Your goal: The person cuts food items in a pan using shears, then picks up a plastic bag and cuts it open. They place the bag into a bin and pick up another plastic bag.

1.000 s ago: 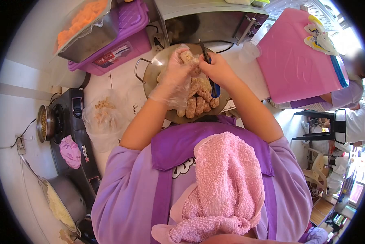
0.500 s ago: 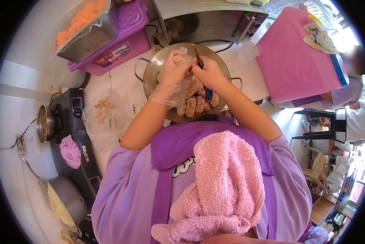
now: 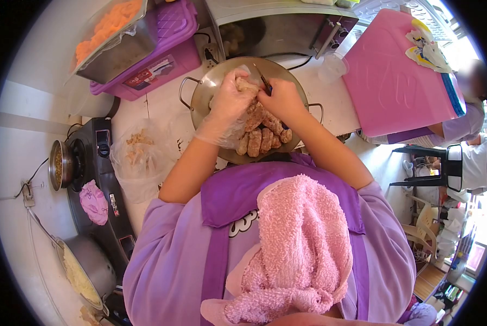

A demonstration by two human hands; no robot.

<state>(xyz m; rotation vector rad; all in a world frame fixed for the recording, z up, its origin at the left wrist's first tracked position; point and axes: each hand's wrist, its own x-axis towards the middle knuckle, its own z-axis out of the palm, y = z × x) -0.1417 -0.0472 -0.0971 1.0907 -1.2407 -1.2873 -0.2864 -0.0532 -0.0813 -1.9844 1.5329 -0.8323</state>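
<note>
**Gloved hand and knife at work over a pan of browned rolls**

Little writing can be read. The purple bin at the far left of the tabletop bears a red-and-white label, too small to make out, and the white print on the person's purple apron is half hidden under a pink towel.

The left hand, in a clear plastic glove, is closed around one roll and holds it over the far half of the round metal pan. The right hand sits just beside it, clenched on a knife. The thin dark blade points away from the person and a little to the left, with its tip at the held roll. How that roll's long axis runs cannot be told, as the fingers cover most of it.

The other rolls lie side by side in the near half of the pan, their long axes running toward and away from the person.

To the left of the pan lie a plastic bag with crumbs and a black stove.
</note>
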